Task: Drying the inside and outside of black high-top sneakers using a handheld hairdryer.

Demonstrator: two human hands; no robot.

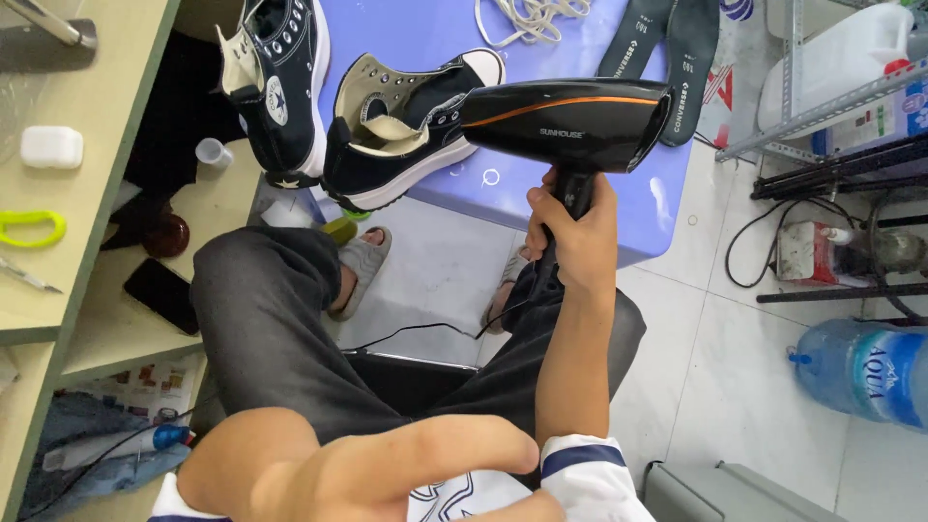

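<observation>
— What did the right hand [573,232] have?

— It was wrapped tight around the handle of a glossy black plastic hair dryer with an orange stripe [570,121]. The dryer was held up over the near edge of a pale blue plastic table [667,208], and its nozzle pointed left, just beside the heel of a black canvas high-top shoe with a thick white sole [406,130].

— How did that shoe lie?

— On its side on the blue table, with the beige lining and tongue open toward the camera. A second black high-top shoe of the same kind [280,87] lay just to its left, at the table's edge.

— And the left hand [387,474]?

— Low in the view, close to the camera and blurred. Its fingers seemed stretched out loosely to the right above the lap, holding nothing that I could make out.

— What else was around?

— Two dark insoles [667,48] and a bundle of white laces [527,19] lay at the far end of the table. A black phone [161,295] sat on a wooden shelf [106,333] to the left, and a blue water jug [865,372] lay on the tiled floor [735,387] to the right. The dryer's black cord [425,331] ran down across the dark trousers [261,329].
</observation>
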